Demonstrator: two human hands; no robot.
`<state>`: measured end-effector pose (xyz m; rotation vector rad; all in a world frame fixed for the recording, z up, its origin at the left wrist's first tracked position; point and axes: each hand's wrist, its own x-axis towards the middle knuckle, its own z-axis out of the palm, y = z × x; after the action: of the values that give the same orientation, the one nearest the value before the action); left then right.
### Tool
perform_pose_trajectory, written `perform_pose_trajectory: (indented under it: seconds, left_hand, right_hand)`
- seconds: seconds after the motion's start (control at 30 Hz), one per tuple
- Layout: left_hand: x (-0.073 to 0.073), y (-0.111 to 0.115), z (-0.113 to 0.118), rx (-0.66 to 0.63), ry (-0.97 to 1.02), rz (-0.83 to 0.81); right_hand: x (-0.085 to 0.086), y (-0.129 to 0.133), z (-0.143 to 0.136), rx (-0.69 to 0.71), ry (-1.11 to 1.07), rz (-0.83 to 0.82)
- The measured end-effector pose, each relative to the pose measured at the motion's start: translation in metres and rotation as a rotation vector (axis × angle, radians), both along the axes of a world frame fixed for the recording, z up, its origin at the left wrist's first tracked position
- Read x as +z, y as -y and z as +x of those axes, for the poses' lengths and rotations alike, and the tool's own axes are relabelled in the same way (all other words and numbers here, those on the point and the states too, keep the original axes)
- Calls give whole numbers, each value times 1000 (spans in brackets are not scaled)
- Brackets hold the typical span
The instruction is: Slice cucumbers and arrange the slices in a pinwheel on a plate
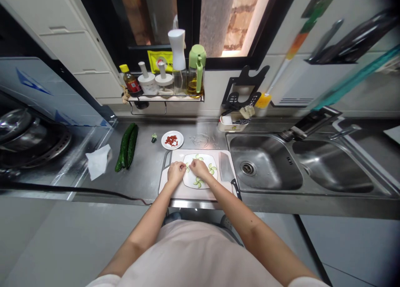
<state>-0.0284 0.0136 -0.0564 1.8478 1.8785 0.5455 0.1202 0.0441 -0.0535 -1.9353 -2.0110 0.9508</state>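
As I reach forward, my left hand [176, 172] and right hand [199, 168] nearly meet over the white plate [191, 182], fingers curled; how tightly they close, or on what, I cannot tell. They partly hide the leftmost cucumber slices [187, 167] there. The yellow packet's [153, 62] print is illegible.

Smooth plate [189, 180], shiny metal counter [146, 170], glossy metal sink [270, 158], matt paper [97, 161]
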Motion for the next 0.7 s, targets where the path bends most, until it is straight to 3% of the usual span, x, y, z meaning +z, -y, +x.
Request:
perform_pose_trajectory:
  seconds: [0.7]
  left_hand:
    - [-1, 4, -1, 18, -39, 5]
  right_hand:
    - [-4, 5, -4, 7, 62, 85]
